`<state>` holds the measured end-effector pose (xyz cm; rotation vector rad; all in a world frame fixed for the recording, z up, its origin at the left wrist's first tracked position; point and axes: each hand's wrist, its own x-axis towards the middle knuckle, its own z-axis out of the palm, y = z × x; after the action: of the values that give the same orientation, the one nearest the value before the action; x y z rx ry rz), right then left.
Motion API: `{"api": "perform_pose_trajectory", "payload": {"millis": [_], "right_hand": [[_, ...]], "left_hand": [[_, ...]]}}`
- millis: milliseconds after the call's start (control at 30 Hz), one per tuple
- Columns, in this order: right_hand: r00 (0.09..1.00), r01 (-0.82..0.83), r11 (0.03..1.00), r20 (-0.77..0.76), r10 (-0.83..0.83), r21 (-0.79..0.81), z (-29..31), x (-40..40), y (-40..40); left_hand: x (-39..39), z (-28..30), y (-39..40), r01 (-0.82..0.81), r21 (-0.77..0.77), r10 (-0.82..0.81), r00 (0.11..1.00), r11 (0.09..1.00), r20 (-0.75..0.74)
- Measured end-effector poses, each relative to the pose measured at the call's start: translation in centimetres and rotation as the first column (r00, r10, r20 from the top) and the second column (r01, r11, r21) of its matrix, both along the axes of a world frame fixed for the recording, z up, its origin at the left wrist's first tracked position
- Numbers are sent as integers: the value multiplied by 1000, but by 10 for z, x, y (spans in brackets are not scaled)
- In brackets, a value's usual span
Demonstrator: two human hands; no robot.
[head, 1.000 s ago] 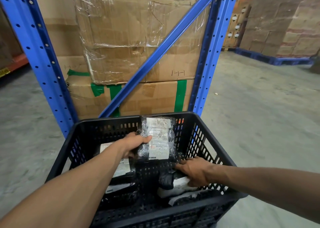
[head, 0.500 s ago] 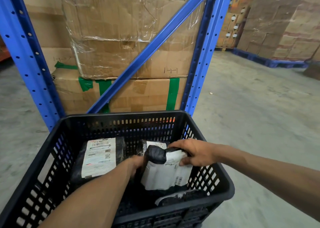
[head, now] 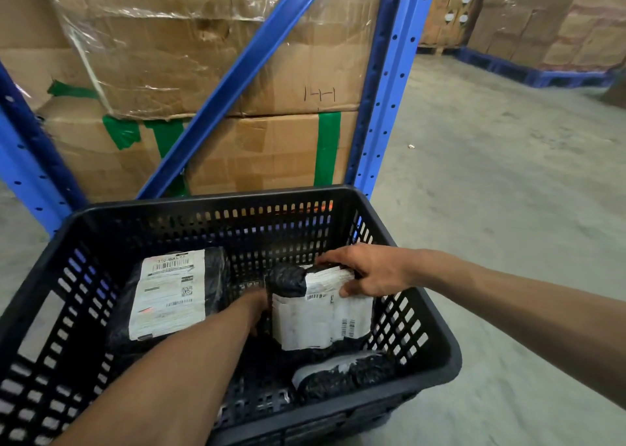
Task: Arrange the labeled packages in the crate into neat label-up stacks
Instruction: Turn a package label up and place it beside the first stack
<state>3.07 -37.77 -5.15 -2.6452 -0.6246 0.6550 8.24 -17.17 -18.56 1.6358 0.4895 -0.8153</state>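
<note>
A black slotted crate (head: 210, 208) stands below me on the floor. On its left side a black package (head: 171, 296) lies label up, its white label in full view. My right hand (head: 369, 273) grips the top edge of a black-wrapped package with a white label (head: 321, 313), held tilted over the crate's right side. My left hand (head: 255, 305) reaches down beside that package's left edge; its fingers are hidden behind the wrap. Another black package (head: 338, 372) lies low at the right front, a pale strip showing on it.
A blue steel rack (head: 386, 90) with a diagonal brace rises just behind the crate, loaded with taped cardboard boxes (head: 203, 56). Grey concrete floor (head: 491, 191) stretches to the right. More stacked boxes on blue pallets (head: 542, 73) stand far back right.
My left hand has put down the upright package it held and dropped low into the crate. My right hand has lifted a labelled package from the crate bottom and holds it up.
</note>
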Motion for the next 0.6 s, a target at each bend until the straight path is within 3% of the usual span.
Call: {"api": "perform_pose_trajectory", "payload": {"millis": [133, 333, 433, 500, 600], "right_hand": [[1000, -28, 999, 5, 28, -25, -7, 0, -1], [996, 75, 996, -54, -73, 44, -7, 2, -3], [973, 217, 959, -123, -197, 180, -2, 3, -3], [951, 302, 914, -155, -268, 272, 3, 4, -1], [906, 423, 810, -212, -366, 406, 14, 8, 0]], "left_hand": [[8, 0, 3, 121, 235, -82, 982, 964, -172], [15, 14, -2, 329, 259, -241, 917, 908, -318], [20, 35, 8, 320, 320, -259, 941, 892, -220], [26, 46, 18, 263, 258, -228, 961, 929, -158], [28, 62, 34, 180, -27, -182, 959, 983, -217]]}}
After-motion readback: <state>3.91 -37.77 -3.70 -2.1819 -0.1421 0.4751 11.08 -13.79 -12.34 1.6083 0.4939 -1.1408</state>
